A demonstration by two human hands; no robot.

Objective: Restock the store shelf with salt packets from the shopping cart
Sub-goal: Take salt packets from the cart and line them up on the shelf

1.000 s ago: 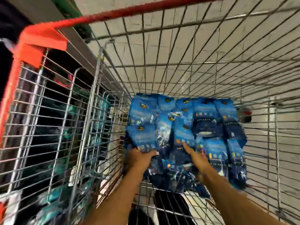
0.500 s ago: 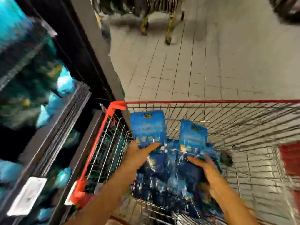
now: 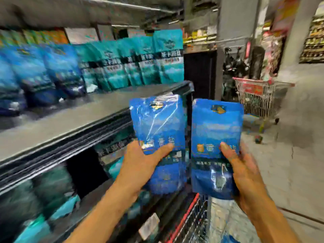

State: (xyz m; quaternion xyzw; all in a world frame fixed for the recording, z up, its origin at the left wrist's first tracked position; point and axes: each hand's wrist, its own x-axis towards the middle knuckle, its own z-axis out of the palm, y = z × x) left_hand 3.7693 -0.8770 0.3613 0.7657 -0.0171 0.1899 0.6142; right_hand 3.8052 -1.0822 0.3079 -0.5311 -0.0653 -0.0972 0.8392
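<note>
While the grey metal shelf (image 3: pixel 73 118) is faced, two glossy blue plastic salt packets are held upright.
One packet (image 3: pixel 158 135) is gripped low by the left hand (image 3: pixel 140 163), the other (image 3: pixel 216 137) by the right hand (image 3: pixel 240 167), labels outward, probably for standing beside the teal packets (image 3: pixel 140 64) at upper left; the red-rimmed wire cart (image 3: pixel 191 225) is below.
</note>
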